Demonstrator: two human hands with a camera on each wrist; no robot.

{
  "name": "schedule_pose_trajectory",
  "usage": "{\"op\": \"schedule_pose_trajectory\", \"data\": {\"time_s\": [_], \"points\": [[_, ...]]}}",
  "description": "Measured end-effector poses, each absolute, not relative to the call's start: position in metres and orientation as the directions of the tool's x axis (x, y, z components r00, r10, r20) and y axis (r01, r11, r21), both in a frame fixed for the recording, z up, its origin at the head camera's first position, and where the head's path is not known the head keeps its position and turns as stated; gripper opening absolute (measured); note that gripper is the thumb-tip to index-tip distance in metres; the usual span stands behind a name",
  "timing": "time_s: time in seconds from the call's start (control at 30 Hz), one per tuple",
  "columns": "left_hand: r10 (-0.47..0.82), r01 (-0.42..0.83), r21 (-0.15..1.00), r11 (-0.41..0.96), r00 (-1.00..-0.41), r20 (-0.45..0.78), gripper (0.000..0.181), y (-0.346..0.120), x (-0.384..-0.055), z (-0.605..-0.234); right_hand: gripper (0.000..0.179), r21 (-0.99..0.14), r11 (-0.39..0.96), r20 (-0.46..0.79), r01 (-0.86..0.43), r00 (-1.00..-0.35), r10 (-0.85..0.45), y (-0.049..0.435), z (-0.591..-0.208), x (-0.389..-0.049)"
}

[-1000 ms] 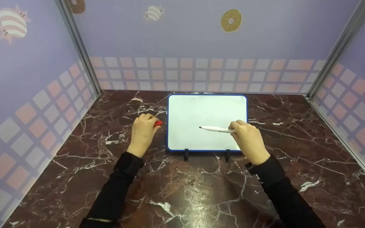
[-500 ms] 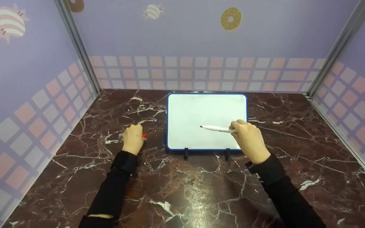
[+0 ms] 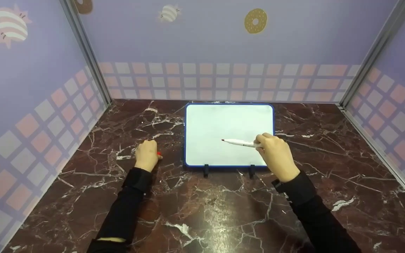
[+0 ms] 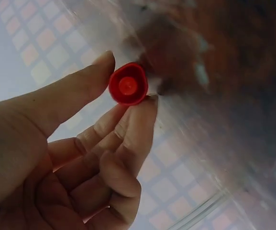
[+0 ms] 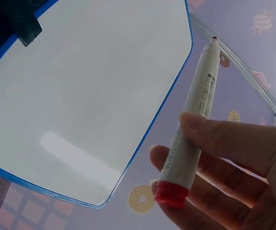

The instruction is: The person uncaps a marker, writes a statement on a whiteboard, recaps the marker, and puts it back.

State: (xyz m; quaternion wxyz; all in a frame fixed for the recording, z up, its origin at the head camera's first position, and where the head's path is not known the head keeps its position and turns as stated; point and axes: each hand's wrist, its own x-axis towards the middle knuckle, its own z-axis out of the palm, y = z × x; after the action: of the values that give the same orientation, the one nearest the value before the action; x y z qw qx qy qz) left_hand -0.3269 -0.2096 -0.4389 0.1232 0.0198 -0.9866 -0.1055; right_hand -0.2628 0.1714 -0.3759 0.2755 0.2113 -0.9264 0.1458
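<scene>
My left hand [image 3: 147, 155] is low over the table, left of the whiteboard. Between its thumb and fingers it pinches a red marker cap [image 4: 128, 85], whose hollow end faces the left wrist camera. My right hand [image 3: 275, 154] is in front of the whiteboard's right part and holds a white marker [image 5: 193, 112] between thumb and fingers. That marker is uncapped; its dark tip points left in the head view, and a red plug closes its rear end. The blue-framed whiteboard [image 3: 223, 123] bears no visible marks and appears apart from the tip.
Two black feet [image 3: 206, 170] hold up the whiteboard's lower edge. Beneath lies a dark red marbled table [image 3: 202, 211]. Patterned purple panels [image 3: 206, 42] with metal corner posts enclose the left, back and right sides.
My left hand has moved left and toward me with the red cap, away from the whiteboard, then nearly stopped. The right hand and marker have hardly moved.
</scene>
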Motion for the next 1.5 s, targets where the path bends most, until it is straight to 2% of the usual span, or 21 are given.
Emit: {"op": "schedule_pose_trajectory", "data": {"time_s": [0.13, 0.27, 0.33, 0.4, 0.5, 0.53, 0.6, 0.83, 1.0, 1.17, 1.27, 1.4, 1.5], "points": [[-0.056, 0.025, 0.226, 0.974, -0.937, 0.346, 0.028, -0.202, -0.319, -0.424, 0.015, -0.155, 0.870, 0.577, -0.469, -0.757, -0.306, 0.172, -0.376, -0.263], [0.057, 0.168, 0.150, 0.974, -0.827, 0.560, 0.023, -0.179, -0.306, -0.399, 0.015, -0.154, 0.869, 0.586, -0.470, -0.752, -0.303, 0.172, -0.376, -0.263], [0.178, 0.300, 0.068, 0.951, -0.716, 0.675, 0.018, -0.163, -0.299, -0.389, 0.014, -0.153, 0.869, 0.588, -0.470, -0.750, -0.302, 0.171, -0.376, -0.262], [0.316, 0.440, -0.043, 0.897, -0.572, 0.757, 0.015, -0.146, -0.292, -0.383, 0.014, -0.149, 0.867, 0.594, -0.475, -0.744, -0.305, 0.168, -0.377, -0.261], [0.476, 0.598, -0.192, 0.778, -0.364, 0.801, 0.016, -0.122, -0.282, -0.383, 0.014, -0.138, 0.859, 0.612, -0.494, -0.724, -0.318, 0.162, -0.379, -0.259], [0.512, 0.624, -0.229, 0.747, -0.320, 0.797, 0.018, -0.115, -0.278, -0.384, 0.013, -0.130, 0.854, 0.620, -0.504, -0.714, -0.327, 0.160, -0.380, -0.258], [0.560, 0.657, -0.270, 0.703, -0.278, 0.781, 0.025, -0.104, -0.273, -0.389, 0.012, -0.114, 0.843, 0.632, -0.526, -0.693, -0.347, 0.155, -0.382, -0.255], [0.631, 0.623, -0.360, 0.695, -0.288, 0.720, 0.040, -0.086, -0.265, -0.411, 0.015, -0.041, 0.813, 0.639, -0.581, -0.641, -0.426, 0.139, -0.387, -0.245], [0.637, 0.646, -0.356, 0.675, -0.268, 0.723, 0.031, -0.083, -0.265, -0.417, 0.011, -0.035, 0.774, 0.630, -0.632, -0.616, -0.473, 0.134, -0.388, -0.240], [0.628, 0.671, -0.333, 0.662, -0.253, 0.736, 0.021, -0.082, -0.264, -0.417, 0.015, -0.060, 0.748, 0.613, -0.661, -0.615, -0.495, 0.134, -0.386, -0.240], [0.603, 0.692, -0.285, 0.663, -0.269, 0.751, 0.023, -0.084, -0.264, -0.414, 0.033, -0.143, 0.713, 0.609, -0.686, -0.629, -0.483, 0.139, -0.383, -0.244], [0.558, 0.740, -0.185, 0.647, -0.295, 0.775, 0.022, -0.086, -0.263, -0.410, 0.070, -0.334, 0.618, 0.620, -0.711, -0.660, -0.424, 0.148, -0.382, -0.254], [0.529, 0.768, -0.135, 0.626, -0.291, 0.797, 0.020, -0.087, -0.263, -0.408, 0.085, -0.479, 0.507, 0.621, -0.716, -0.685, -0.381, 0.152, -0.386, -0.262]]}}
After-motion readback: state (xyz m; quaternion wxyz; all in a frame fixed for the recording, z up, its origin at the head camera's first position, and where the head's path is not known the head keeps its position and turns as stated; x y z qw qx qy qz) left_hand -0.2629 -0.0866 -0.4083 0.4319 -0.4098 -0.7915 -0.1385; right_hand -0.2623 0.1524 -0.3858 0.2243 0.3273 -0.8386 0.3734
